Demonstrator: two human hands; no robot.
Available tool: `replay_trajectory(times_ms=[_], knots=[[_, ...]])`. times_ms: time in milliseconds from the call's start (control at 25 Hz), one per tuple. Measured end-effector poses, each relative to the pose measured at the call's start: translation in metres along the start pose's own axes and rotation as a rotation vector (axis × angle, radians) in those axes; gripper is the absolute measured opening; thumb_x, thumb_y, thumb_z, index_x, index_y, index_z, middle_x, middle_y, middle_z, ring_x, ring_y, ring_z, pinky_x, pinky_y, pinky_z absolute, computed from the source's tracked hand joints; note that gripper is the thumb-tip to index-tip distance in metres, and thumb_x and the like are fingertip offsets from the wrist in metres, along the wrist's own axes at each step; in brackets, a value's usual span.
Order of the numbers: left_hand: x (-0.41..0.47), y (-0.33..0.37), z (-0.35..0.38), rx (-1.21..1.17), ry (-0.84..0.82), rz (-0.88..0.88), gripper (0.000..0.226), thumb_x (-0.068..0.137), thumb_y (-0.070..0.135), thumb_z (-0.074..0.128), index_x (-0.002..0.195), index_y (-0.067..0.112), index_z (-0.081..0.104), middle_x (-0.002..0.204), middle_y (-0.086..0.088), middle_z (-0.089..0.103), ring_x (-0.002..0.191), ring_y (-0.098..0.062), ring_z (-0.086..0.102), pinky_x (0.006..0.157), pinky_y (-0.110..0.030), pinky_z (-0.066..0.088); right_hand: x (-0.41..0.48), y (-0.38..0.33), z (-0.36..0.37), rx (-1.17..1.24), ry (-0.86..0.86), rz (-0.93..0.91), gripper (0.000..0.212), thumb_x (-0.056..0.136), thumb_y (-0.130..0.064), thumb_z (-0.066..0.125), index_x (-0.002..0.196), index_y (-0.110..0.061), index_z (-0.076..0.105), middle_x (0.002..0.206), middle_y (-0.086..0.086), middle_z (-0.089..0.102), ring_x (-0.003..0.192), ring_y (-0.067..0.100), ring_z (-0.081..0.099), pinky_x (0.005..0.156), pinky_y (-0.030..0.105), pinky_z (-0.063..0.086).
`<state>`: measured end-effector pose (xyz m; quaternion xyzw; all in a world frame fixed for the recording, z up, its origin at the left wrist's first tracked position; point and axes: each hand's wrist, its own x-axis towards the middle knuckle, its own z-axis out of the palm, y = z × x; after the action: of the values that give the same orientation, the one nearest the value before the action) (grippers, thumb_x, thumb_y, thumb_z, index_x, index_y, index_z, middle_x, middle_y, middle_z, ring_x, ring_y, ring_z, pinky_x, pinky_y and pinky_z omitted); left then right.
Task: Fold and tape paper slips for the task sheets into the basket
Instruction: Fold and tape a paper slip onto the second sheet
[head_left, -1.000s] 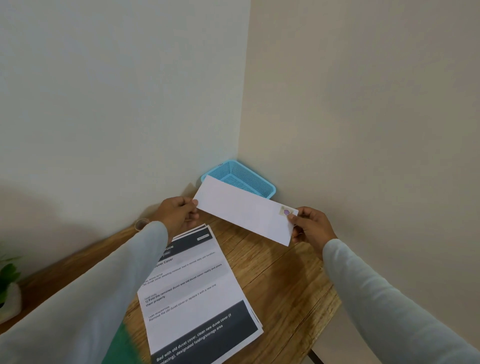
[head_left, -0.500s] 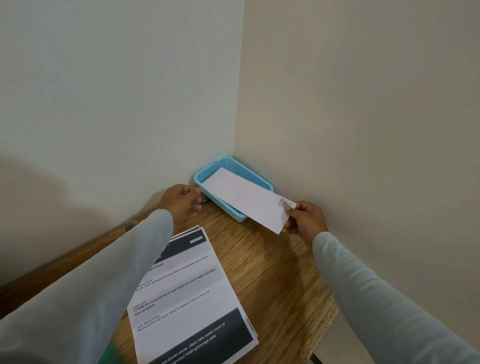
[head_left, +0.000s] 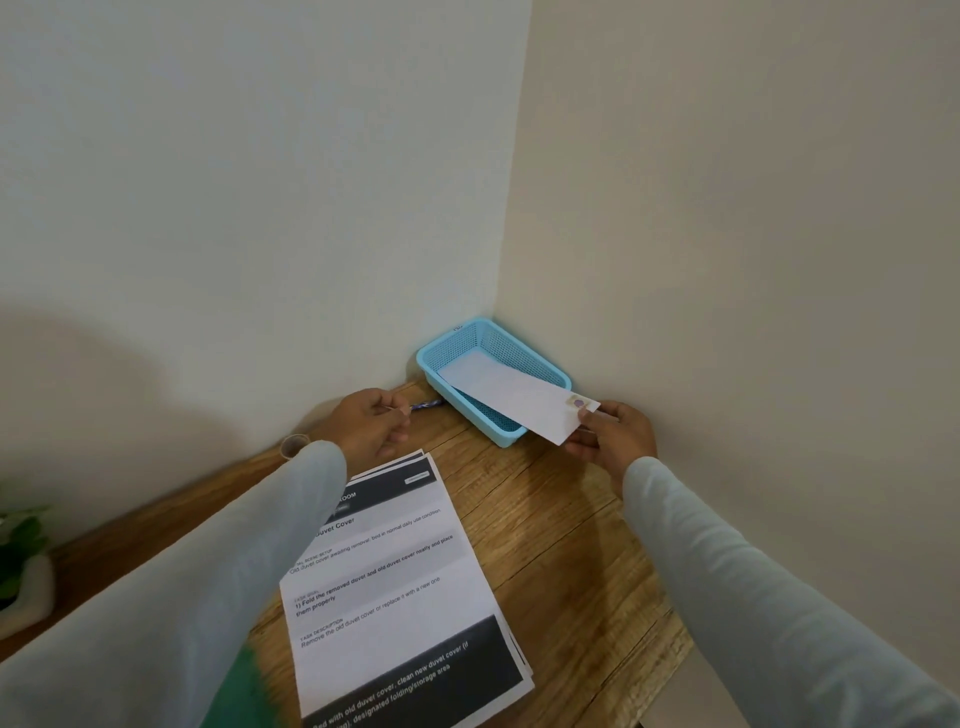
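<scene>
The folded slip (head_left: 511, 395) is as good as delivered. Its far end is dipped down inside the blue basket (head_left: 500, 439), which is tucked into the wall corner, and its near end pokes out over the front rim. That near end is pinched by the right hand (head_left: 613, 436), with the thumb (head_left: 584, 415) on top just below a small patch of tape (head_left: 576, 401) and the fingers underneath.

So folding and taping look done for this one. By the look of it, all that's left is for it to be let go so it drops in flat. Whether other slips are lying in there can't be made out, since the bottom is mostly covered by this one.

The left hand (head_left: 366, 423) is parked on the wooden table (head_left: 561, 545) to the left of the basket. Its fingers are curled, with the tips right by a blue pen (head_left: 427, 406) lying along the wall. Whether anything is actually gripped there can't be told.

Further out, a stack of printed task sheets (head_left: 395, 582) is lying flat between the two sleeves with several edges fanned, so more slips are probably needed. A clear tape roll (head_left: 292, 445) is half hidden behind the left sleeve. A potted plant (head_left: 18, 540) is cut off at the far left edge.
</scene>
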<state>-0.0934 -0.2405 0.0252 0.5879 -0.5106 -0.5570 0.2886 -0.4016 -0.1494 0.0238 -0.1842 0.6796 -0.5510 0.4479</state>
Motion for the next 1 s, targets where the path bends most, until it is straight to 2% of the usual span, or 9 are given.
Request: replay_trajectory(times_ms=[160, 240, 400, 560, 720, 800, 880, 1000], knots=[[-0.024, -0.003, -0.016, 0.004, 0.019, 0.027, 0.008, 0.095, 0.013, 0.070, 0.103, 0.014, 0.070, 0.101, -0.012, 0.075, 0.089, -0.027, 0.072, 0.092, -0.049, 0.060, -0.021, 0.001, -0.008, -0.029, 0.062, 0.016, 0.052, 0.096, -0.007, 0.070, 0.142, -0.012, 0.047, 0.102, 0.012, 0.073, 0.082, 0.027, 0.078, 0.075, 0.042, 0.065], [-0.038, -0.006, -0.023, 0.022, 0.033, 0.041, 0.007, 0.095, 0.014, 0.070, 0.101, 0.015, 0.071, 0.101, -0.011, 0.076, 0.088, -0.026, 0.074, 0.090, -0.046, 0.061, -0.032, 0.003, -0.011, -0.047, 0.099, 0.018, 0.052, 0.094, -0.008, 0.071, 0.142, -0.012, 0.048, 0.105, 0.014, 0.072, 0.084, 0.028, 0.077, 0.075, 0.043, 0.065], [-0.085, -0.016, -0.046, 0.047, 0.039, 0.044, 0.007, 0.096, 0.013, 0.067, 0.102, 0.017, 0.069, 0.106, -0.010, 0.074, 0.093, -0.025, 0.073, 0.082, -0.038, 0.061, -0.080, 0.013, -0.004, -0.094, 0.071, -0.013, 0.037, 0.096, -0.013, 0.069, 0.131, -0.014, 0.055, 0.106, 0.013, 0.070, 0.091, 0.029, 0.074, 0.064, 0.034, 0.064], [-0.146, -0.033, -0.076, 0.092, 0.063, 0.044, 0.011, 0.096, 0.016, 0.069, 0.106, 0.017, 0.069, 0.103, -0.004, 0.074, 0.095, -0.024, 0.074, 0.088, -0.039, 0.062, -0.142, 0.033, 0.020, -0.277, 0.005, -0.038, 0.025, 0.099, -0.021, 0.067, 0.123, -0.023, 0.061, 0.111, 0.005, 0.069, 0.091, 0.025, 0.072, 0.067, 0.031, 0.063], [-0.203, -0.070, -0.108, 0.183, 0.124, 0.082, 0.008, 0.095, 0.014, 0.069, 0.101, 0.019, 0.071, 0.097, -0.004, 0.075, 0.091, -0.024, 0.072, 0.086, -0.043, 0.059, -0.206, 0.064, 0.044, -0.492, -0.206, -0.075, 0.027, 0.098, -0.023, 0.070, 0.123, -0.027, 0.061, 0.114, 0.000, 0.068, 0.093, 0.019, 0.071, 0.075, 0.033, 0.063], [-0.230, -0.094, -0.121, 0.267, 0.112, 0.104, 0.008, 0.095, 0.015, 0.068, 0.098, 0.022, 0.071, 0.096, -0.005, 0.074, 0.092, -0.025, 0.071, 0.083, -0.041, 0.057, -0.235, 0.084, 0.052, -0.657, -0.336, -0.161, 0.031, 0.095, -0.026, 0.073, 0.123, -0.029, 0.061, 0.118, -0.003, 0.067, 0.102, 0.018, 0.068, 0.085, 0.035, 0.062], [-0.250, -0.118, -0.127, 0.358, 0.059, 0.120, 0.009, 0.095, 0.018, 0.068, 0.099, 0.025, 0.072, 0.099, -0.003, 0.073, 0.096, -0.023, 0.069, 0.083, -0.035, 0.054, -0.257, 0.101, 0.056, -0.864, -0.466, -0.260, 0.037, 0.093, -0.029, 0.076, 0.127, -0.031, 0.061, 0.123, -0.006, 0.066, 0.113, 0.020, 0.064, 0.094, 0.036, 0.059], [-0.276, -0.150, -0.124, 0.530, -0.071, 0.138, 0.011, 0.096, 0.026, 0.069, 0.106, 0.031, 0.070, 0.112, 0.009, 0.069, 0.107, -0.012, 0.064, 0.095, -0.031, 0.050, -0.282, 0.128, 0.058, -1.181, -0.600, -0.376, 0.051, 0.090, -0.033, 0.078, 0.136, -0.035, 0.057, 0.140, -0.007, 0.060, 0.127, 0.021, 0.058, 0.107, 0.039, 0.051]])
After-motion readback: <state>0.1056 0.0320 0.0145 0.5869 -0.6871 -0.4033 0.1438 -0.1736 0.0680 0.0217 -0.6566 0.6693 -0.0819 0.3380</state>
